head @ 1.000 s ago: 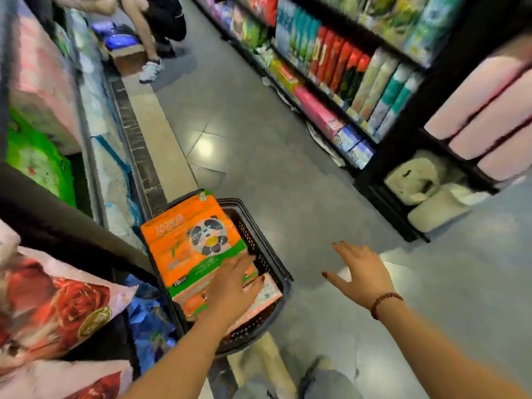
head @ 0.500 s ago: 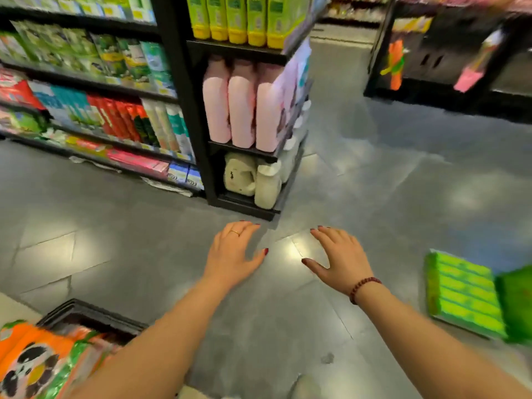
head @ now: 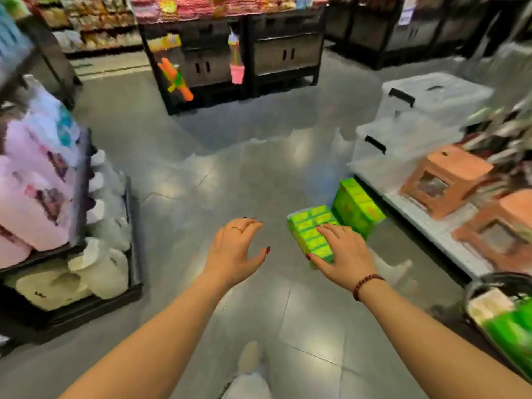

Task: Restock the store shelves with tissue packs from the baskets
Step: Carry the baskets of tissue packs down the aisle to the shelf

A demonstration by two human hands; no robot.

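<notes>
Tissue pack [head: 308, 230] now at right hand [head: 344, 256]

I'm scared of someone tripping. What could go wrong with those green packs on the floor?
The nearer green tissue pack and the farther green pack lie on the floor ahead of the shoe, so a step could kick or trip on them. The right hand reaches over the nearer one with open fingers; a one-handed grab might slip.

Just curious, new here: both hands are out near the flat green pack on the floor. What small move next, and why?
Probably bring the left hand across to clasp the flat green pack: the right hand spreads over it, both open, nothing held.
</notes>
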